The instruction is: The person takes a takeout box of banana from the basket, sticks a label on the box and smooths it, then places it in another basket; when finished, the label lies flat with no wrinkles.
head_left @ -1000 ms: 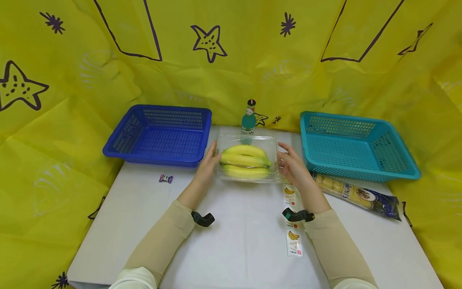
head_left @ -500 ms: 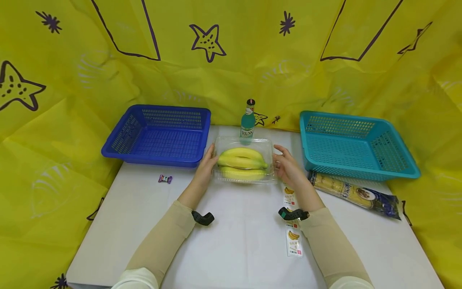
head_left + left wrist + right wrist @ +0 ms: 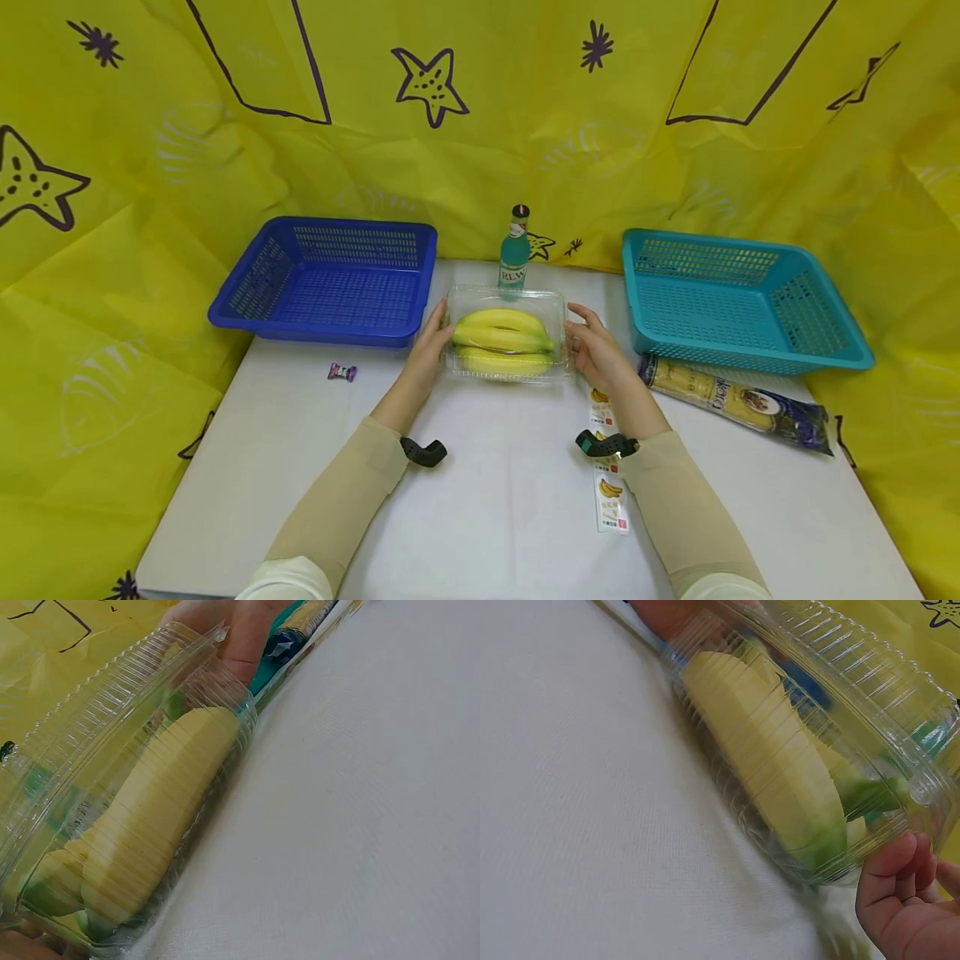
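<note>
A clear plastic clamshell box (image 3: 551, 307) with yellow bananas (image 3: 501, 337) inside sits in the middle of the white table, its lid closed. My left hand (image 3: 426, 352) holds its left side, and my right hand (image 3: 602, 357) holds the right side. The right wrist view shows the curled fingers and thumb (image 3: 889, 855) against the box's lower corner. Most of the left hand's fingers are hidden or cut off in its own wrist view. The box's underside is at or very close to the table; I cannot tell whether it touches.
Behind the box stands a green bottle (image 3: 513, 258). A blue basket (image 3: 322, 333) is back left, a teal basket (image 3: 750, 360) back right. A pasta pack (image 3: 738, 406) lies before the teal basket, banana stickers (image 3: 611, 504) beside my right forearm, a small wrapped candy (image 3: 342, 372) at left.
The box has moved slightly down and left with both hands on it, showing more of the bottle behind. Over the last half second it has hardly moved.
</note>
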The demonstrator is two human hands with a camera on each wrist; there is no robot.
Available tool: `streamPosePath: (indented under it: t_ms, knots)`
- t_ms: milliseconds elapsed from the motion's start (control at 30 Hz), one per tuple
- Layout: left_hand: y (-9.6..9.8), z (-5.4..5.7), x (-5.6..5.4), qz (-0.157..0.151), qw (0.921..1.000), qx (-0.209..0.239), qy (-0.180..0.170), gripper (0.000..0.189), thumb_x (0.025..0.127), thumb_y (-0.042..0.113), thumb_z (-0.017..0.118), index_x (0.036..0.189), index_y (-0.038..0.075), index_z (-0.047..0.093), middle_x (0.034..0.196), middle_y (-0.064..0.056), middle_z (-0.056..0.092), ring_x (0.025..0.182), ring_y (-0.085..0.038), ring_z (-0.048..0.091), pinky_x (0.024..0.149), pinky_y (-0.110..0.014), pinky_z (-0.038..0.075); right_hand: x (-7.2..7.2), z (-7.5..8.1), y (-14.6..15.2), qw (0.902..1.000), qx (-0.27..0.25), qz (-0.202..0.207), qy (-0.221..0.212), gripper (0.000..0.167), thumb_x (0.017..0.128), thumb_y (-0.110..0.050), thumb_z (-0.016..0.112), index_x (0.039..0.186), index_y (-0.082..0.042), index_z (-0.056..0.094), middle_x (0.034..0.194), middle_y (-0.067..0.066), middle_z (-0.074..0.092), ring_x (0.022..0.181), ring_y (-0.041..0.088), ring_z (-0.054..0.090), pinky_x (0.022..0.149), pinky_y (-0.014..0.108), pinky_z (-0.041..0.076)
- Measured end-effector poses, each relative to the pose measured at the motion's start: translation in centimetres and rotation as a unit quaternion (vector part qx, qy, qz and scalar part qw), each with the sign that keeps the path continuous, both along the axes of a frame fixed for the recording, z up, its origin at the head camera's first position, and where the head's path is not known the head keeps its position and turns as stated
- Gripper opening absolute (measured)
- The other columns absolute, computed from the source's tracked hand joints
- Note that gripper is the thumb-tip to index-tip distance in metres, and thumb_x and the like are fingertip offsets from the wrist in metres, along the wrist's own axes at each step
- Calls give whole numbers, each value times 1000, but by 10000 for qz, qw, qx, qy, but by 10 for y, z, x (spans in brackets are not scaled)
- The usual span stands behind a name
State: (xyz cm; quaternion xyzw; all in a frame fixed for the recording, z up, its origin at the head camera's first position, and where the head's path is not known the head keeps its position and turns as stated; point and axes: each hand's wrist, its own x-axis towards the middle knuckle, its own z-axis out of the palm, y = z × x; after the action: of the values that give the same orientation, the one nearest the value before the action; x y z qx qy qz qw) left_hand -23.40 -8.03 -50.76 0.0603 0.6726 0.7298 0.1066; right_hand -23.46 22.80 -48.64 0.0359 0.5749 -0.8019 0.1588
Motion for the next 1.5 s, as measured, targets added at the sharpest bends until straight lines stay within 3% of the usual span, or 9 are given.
streamPosePath:
  t_ms: [400, 500, 667, 767, 967, 1167, 1300, 1500]
  knots:
    - [-2, -1, -2, -107, 9997, -14, -196, 60, 107, 32, 36, 160, 30, 8, 167, 11, 2, 154, -12, -4, 127, -42, -1, 0, -4, 1, 10000, -34, 44, -23, 65, 103, -24, 51, 158, -20, 17, 118, 3, 51, 83, 9, 57, 72, 21, 51]
    - [-3, 2, -1, -160, 9995, 28, -271, 59, 108, 31, 33, 160, 28, 6, 168, 9, 0, 154, -14, -5, 127, -45, -1, 0, -3, 1, 10000, -36, 61, -30, 63, 103, -24, 52, 157, -21, 19, 114, 2, 52, 79, 9, 55, 69, 22, 50]
    - [-4, 8, 4, -284, 9977, 580, -216, 56, 109, 28, 24, 161, 20, 5, 168, 3, -1, 155, -19, -6, 127, -43, -3, 0, -2, 6, 9998, -36, 165, -108, 63, 103, -22, 51, 157, -20, 19, 96, -4, 55, 76, 9, 52, 66, 23, 47]
    - [-5, 4, 3, -333, 9948, 946, -200, 55, 109, 31, 20, 161, 18, 4, 168, 3, -2, 155, -19, -7, 127, -41, -6, -1, 0, 10, 9997, 72, 193, -164, 62, 103, -22, 49, 157, -19, 19, 90, -6, 55, 77, 9, 54, 66, 23, 47]
    - [-5, -11, -3, -287, 9928, 1155, -144, 62, 107, 45, 24, 161, 21, 6, 168, 7, 0, 155, -13, -7, 127, -36, -6, 0, 6, 21, 9994, 262, 75, -213, 63, 102, -25, 53, 156, -13, 21, 96, -1, 54, 77, 14, 57, 70, 24, 53]
    - [-5, -16, -3, -268, 9938, 1075, -83, 65, 105, 51, 27, 161, 23, 9, 168, 9, 3, 155, -13, -5, 127, -37, -6, 10, 11, 35, 9995, 251, -115, -153, 37, 104, -20, 51, 139, -12, 44, 97, 1, 55, 74, 14, 57, 69, 24, 54]
    - [-7, -15, -4, -386, 9939, 1028, -61, 61, 107, 46, 23, 161, 23, 6, 168, 10, 1, 154, -12, -7, 127, -36, -7, 15, 9, 44, 9971, 754, 33, -33, 41, 104, -20, 50, 140, -1, 42, 100, 1, 56, 75, 14, 59, 70, 25, 54]
    - [-7, -17, -4, -378, 9937, 1053, -78, 59, 107, 44, 21, 161, 24, 6, 167, 11, 1, 154, -11, -7, 126, -35, -7, 31, 4, 53, 9774, 2100, 168, 173, 53, 101, -27, 56, 140, 7, 43, 108, 8, 59, 77, 10, 60, 70, 24, 56]
